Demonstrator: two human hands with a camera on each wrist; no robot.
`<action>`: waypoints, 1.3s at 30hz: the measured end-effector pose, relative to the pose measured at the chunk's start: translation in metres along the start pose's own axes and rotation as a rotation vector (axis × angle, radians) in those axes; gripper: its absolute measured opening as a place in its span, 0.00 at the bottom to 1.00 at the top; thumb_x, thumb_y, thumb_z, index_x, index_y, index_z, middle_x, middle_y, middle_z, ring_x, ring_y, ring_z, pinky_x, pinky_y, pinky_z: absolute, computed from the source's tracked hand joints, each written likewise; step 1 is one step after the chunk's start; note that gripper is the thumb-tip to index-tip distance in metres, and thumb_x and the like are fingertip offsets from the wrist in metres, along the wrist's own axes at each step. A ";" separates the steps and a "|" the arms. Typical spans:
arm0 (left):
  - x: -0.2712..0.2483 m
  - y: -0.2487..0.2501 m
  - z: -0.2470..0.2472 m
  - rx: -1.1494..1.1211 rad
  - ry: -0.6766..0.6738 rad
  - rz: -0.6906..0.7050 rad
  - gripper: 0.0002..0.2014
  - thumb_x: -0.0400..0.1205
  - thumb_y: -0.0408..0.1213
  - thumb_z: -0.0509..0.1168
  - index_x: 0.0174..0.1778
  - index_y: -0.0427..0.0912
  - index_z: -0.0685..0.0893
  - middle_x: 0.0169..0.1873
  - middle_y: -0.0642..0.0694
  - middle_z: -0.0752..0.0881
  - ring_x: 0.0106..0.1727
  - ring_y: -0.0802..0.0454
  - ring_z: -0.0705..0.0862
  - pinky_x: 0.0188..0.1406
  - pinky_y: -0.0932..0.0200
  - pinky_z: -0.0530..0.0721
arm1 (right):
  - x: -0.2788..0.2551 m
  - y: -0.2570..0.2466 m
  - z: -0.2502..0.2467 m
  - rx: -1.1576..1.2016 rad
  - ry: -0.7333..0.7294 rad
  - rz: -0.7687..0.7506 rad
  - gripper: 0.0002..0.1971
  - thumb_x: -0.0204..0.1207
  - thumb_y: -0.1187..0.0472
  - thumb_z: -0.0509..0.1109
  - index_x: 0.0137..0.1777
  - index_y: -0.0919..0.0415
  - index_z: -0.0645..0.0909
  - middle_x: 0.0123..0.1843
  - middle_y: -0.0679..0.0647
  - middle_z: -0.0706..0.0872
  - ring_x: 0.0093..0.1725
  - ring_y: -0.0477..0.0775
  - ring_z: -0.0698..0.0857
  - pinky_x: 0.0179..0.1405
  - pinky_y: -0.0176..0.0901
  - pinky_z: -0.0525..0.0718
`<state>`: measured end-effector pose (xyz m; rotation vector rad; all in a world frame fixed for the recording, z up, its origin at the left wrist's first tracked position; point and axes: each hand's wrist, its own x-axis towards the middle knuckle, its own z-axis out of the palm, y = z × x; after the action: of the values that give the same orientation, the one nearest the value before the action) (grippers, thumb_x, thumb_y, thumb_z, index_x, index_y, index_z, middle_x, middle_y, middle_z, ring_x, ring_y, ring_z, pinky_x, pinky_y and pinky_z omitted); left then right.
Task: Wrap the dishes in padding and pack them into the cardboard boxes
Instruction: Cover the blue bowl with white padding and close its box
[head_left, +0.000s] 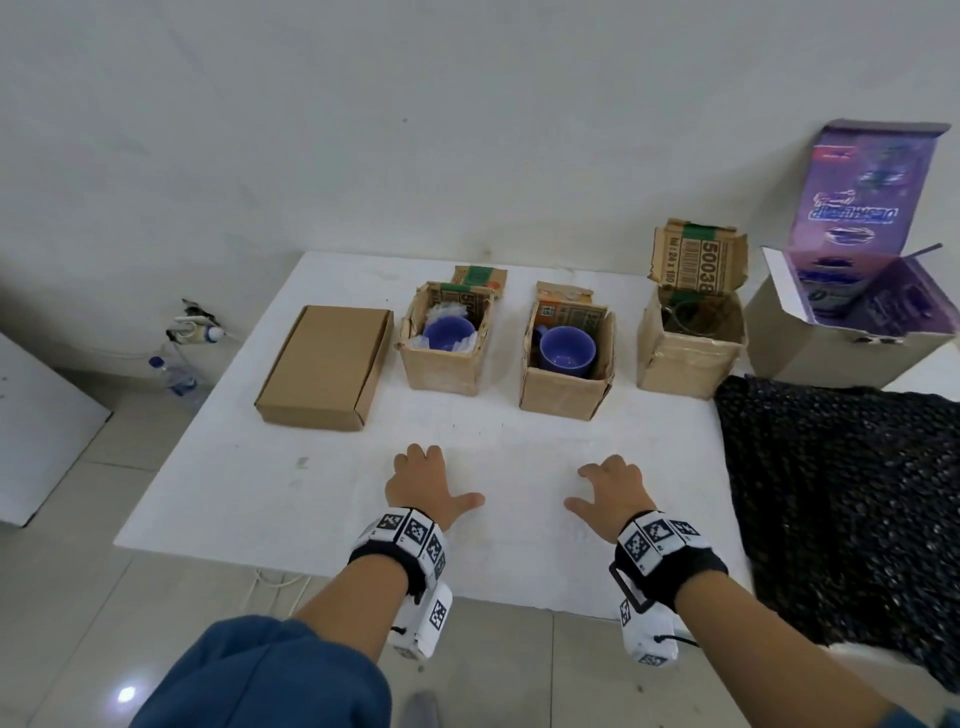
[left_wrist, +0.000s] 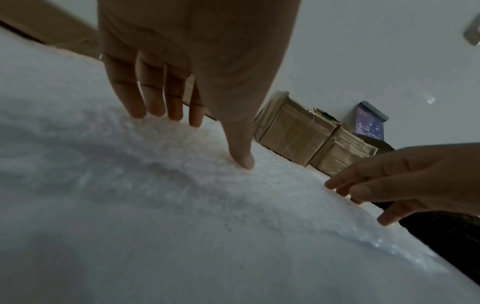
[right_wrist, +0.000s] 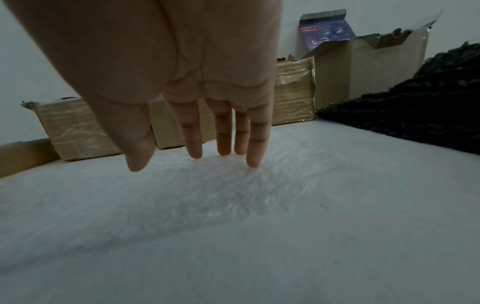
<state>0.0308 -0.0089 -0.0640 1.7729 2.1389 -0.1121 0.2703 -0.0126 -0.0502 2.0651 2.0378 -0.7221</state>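
Observation:
Both hands rest on the white padded surface (head_left: 291, 499) near its front edge. My left hand (head_left: 423, 480) has straight fingers touching the surface (left_wrist: 182, 185), and my right hand (head_left: 610, 491) does the same (right_wrist: 259, 195); neither holds anything. Behind them stands a row of cardboard boxes. One open box (head_left: 444, 338) holds a blue cup (head_left: 448, 333) with clear wrap around it. A second open box (head_left: 566, 364) holds a bare blue cup (head_left: 566, 347). A third open box (head_left: 688, 340) holds something dark that I cannot make out. A flat shut box (head_left: 324, 361) lies at the left.
A larger open carton (head_left: 841, 332) with purple printed flaps stands at the back right. Black netted padding (head_left: 841, 499) covers the right side of the surface. Water bottles (head_left: 174, 374) lie on the tiled floor to the left, by the wall.

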 end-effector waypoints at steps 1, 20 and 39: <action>0.000 0.001 0.001 -0.021 0.011 0.007 0.34 0.68 0.67 0.68 0.59 0.44 0.73 0.57 0.45 0.73 0.60 0.45 0.73 0.50 0.51 0.81 | 0.000 0.001 0.001 0.016 0.003 -0.004 0.28 0.80 0.43 0.62 0.77 0.55 0.67 0.72 0.59 0.67 0.71 0.62 0.66 0.72 0.51 0.70; -0.018 0.082 -0.090 -1.273 -0.207 0.263 0.12 0.83 0.37 0.64 0.62 0.43 0.79 0.54 0.42 0.88 0.55 0.46 0.87 0.55 0.52 0.85 | -0.016 -0.014 -0.063 0.892 0.091 -0.042 0.37 0.78 0.34 0.53 0.82 0.52 0.52 0.76 0.60 0.73 0.71 0.60 0.76 0.71 0.51 0.71; 0.053 0.047 -0.161 -1.277 -0.112 0.432 0.17 0.81 0.35 0.67 0.65 0.38 0.76 0.57 0.41 0.86 0.56 0.48 0.86 0.53 0.54 0.87 | 0.042 -0.101 -0.145 0.705 0.391 -0.357 0.25 0.70 0.47 0.74 0.66 0.55 0.78 0.68 0.58 0.76 0.70 0.56 0.72 0.73 0.55 0.72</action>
<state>0.0321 0.0966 0.0763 1.2556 1.1293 0.9900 0.2039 0.0947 0.0806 2.3463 2.7063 -1.3520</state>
